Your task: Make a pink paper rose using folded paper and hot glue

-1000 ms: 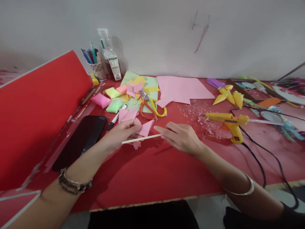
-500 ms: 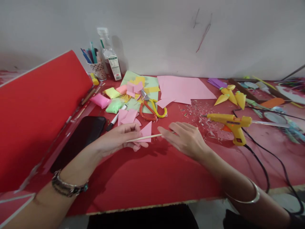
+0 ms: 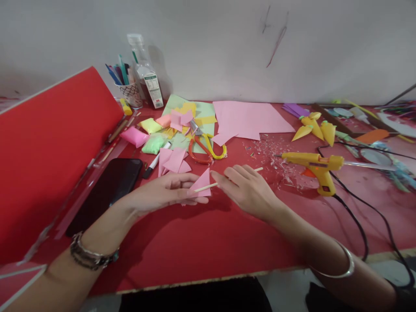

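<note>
Red table point(image 3: 208, 242) surface carries all items noted. Red board point(image 3: 48, 143) stands tilted at nine o'clock along the table's left side. Pink sheet point(image 3: 250, 119) lies flat at twelve o'clock, near the wall. Black phone point(image 3: 107, 190) lies face up at nine o'clock from the hands, beside the board. Yellow glue gun point(image 3: 316, 167) rests at three o'clock, nozzle pointing toward nine, cord trailing to five. Left hand point(image 3: 159, 195) sits at table centre, its grip pinching a pink paper triangle point(image 3: 201, 184) at the fingertips. Right hand point(image 3: 250, 190) lies just beside it at three o'clock, grip closed lightly on a wooden stick point(image 3: 208, 186). Scissors point(image 3: 208, 149) lie at twelve o'clock from the hands. Stick crosses the triangle, touching it, tip emerging beyond the right fingers toward two o'clock.
</note>
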{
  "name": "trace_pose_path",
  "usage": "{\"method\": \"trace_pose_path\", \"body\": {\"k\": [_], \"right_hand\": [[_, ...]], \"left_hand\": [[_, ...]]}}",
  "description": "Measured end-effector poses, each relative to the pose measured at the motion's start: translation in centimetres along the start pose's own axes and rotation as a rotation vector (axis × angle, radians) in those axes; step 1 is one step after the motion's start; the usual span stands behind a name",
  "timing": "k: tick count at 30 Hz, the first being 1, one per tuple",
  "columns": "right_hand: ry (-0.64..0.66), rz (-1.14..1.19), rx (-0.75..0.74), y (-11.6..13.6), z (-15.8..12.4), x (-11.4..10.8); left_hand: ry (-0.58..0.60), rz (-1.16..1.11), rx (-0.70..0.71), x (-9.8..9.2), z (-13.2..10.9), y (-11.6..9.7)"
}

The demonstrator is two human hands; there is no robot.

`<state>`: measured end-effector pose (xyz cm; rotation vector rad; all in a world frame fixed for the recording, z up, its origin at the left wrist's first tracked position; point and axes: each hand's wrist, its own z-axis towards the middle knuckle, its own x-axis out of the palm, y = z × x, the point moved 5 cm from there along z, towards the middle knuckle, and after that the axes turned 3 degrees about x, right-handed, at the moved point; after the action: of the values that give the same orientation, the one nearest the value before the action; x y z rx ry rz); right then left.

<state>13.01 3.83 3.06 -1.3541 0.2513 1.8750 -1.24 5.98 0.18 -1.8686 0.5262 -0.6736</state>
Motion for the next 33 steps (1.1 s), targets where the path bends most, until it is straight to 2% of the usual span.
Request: {"method": "trace_pose_path", "body": {"k": [8, 10, 13, 16, 20, 24, 30, 33], "right_hand": [[-0.054, 0.001, -0.029, 0.2, 0.1, -0.6], [-0.051, 0.010, -0.034, 0.3, 0.1, -0.6], [-0.036, 0.018, -0.019, 0.5, 0.1, -0.4], [-0.033, 0.041, -0.011, 0.7, 0.3, -0.2], [-0.042, 0.070, -0.016, 0.9, 0.5, -0.2], [-0.036, 0.094, -0.030, 0.9, 0.5, -0.2], [0.066, 0.210, -0.006, 0.6, 0.5, 0.3], [0.075, 0.234, 0.007, 0.6, 0.5, 0.4]], "left_hand": [[0.126, 0.088, -0.023, 0.5, -0.2, -0.3], [0.088, 0.161, -0.031, 0.3, -0.1, -0.1], [-0.034, 0.237, -0.014, -0.1, 0.3, 0.2], [-0.106, 0.183, 0.006, -0.2, 0.6, 0.5], [-0.062, 0.052, 0.023, 0.4, 0.8, 0.7], [-0.044, 0.035, 0.024, 0.8, 0.8, 0.5], [-0.092, 0.234, 0.050, 1.1, 0.7, -0.1], [-0.090, 0.299, 0.061, 1.3, 0.6, -0.2]]}}
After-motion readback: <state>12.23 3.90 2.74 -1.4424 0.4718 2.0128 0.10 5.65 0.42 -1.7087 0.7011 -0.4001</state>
